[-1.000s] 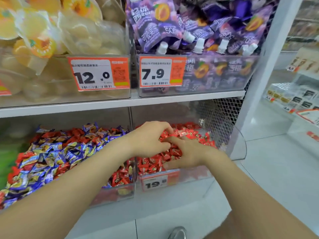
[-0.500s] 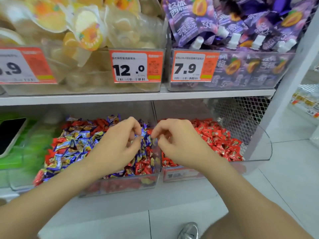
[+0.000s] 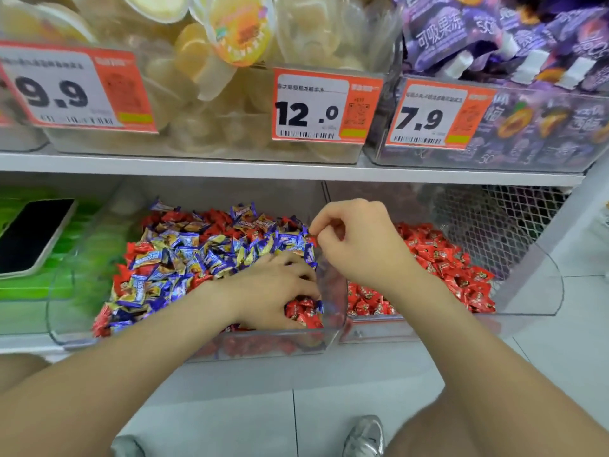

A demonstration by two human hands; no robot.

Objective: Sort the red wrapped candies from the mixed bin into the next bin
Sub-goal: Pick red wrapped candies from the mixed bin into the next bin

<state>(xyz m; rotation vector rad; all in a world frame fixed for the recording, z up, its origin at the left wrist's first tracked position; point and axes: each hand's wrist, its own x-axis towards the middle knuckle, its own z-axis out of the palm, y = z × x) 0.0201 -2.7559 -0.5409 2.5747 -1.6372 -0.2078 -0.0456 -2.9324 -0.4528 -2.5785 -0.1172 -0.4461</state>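
The clear mixed bin (image 3: 263, 347) on the lower shelf holds blue, yellow and red wrapped candies (image 3: 184, 255). To its right stands a clear bin (image 3: 527, 282) with only red wrapped candies (image 3: 441, 258). My left hand (image 3: 276, 288) lies in the mixed bin's front right corner, its fingers curled over a cluster of red candies (image 3: 301, 311). My right hand (image 3: 359, 242) hovers over the divider between the two bins, its fingertips pinching a small red candy (image 3: 313, 239) at the mixed bin's right edge.
A green bin (image 3: 36, 291) with a black phone-like slab (image 3: 29, 235) stands at the left. The shelf above (image 3: 263, 168) carries bins of jelly cups and purple pouches with orange price tags. White floor tiles and my grey shoe (image 3: 365, 437) lie below.
The view has shifted left and closer. My left hand dropped from above the mixed bin into its front right corner onto red candies. My right hand stays over the divider, pinching.
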